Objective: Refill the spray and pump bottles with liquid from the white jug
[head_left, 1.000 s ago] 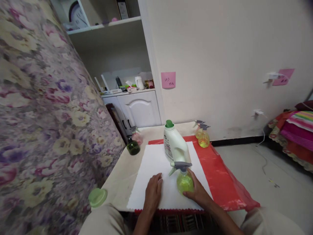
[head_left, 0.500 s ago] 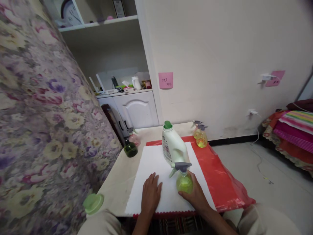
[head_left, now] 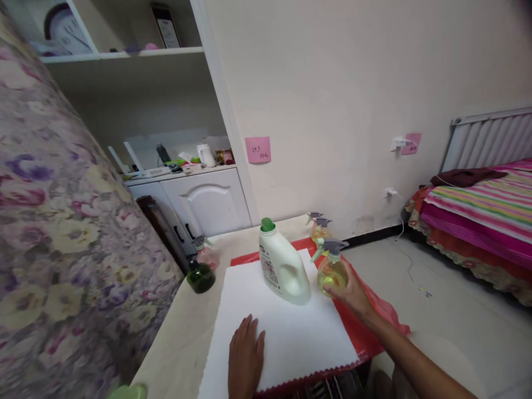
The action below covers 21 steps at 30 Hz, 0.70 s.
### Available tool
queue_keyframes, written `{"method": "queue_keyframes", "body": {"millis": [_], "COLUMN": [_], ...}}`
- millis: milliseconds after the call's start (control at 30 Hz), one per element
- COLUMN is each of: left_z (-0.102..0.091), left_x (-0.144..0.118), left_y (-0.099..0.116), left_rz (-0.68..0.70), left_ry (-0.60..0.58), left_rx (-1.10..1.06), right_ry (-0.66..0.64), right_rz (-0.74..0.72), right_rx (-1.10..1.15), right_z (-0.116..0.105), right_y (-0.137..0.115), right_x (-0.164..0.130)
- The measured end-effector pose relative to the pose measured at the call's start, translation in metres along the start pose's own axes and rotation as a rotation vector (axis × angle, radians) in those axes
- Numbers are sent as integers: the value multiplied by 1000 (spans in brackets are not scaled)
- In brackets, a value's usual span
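Faintly, pink note point(head_left: 257, 150) perhaps "243", jug label point(head_left: 271, 269) unreadable

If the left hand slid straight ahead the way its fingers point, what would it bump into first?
Probably the white jug. The left hand lies flat on the white sheet, fingers pointing toward it, though depth is unclear.

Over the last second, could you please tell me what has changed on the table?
The right hand, keeping its grip on the yellow-green spray bottle, carried it from in front of the white detergent bottle to its right, towards the far spray bottles. The left hand stays flat on the white mat; the detergent bottle has not moved.
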<state>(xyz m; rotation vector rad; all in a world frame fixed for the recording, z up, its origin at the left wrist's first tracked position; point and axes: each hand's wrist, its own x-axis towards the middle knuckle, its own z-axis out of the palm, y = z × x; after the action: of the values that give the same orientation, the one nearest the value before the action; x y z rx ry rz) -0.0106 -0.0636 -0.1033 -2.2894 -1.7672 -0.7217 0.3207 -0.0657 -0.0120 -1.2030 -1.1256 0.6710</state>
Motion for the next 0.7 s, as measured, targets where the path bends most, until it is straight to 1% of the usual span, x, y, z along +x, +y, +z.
{"method": "queue_keyframes", "body": {"millis": [67,133,200,267,333,433,533,700], "left_z": [0,1,2,4,7,14,21,30], "left_x": [0,0,0,0,0,2,3,3], "left_y": [-1,-2,-4,-6,-9,-17,-26,-41], "left_rz": [4,3,5,5,0,-1,17,39], "left_ry": [3,8,15,18,11,-6,-14,-14], "left_rx": [-5,-12,-22,-33,-41,-49,-59,-85], "right_ry": [53,89,101,108,113,124,146,167], "right_rz": [-4,2,13,24,30,36,42,44], "right_rx": [11,8,13,25,40,51,46,21], "right_z": [-11,-17,-19,-16,-12,-7,-6,-8], "right_y": [10,27,47,66,82,97,106,112], "right_x": [29,56,78,93,102,108,111,115]}}
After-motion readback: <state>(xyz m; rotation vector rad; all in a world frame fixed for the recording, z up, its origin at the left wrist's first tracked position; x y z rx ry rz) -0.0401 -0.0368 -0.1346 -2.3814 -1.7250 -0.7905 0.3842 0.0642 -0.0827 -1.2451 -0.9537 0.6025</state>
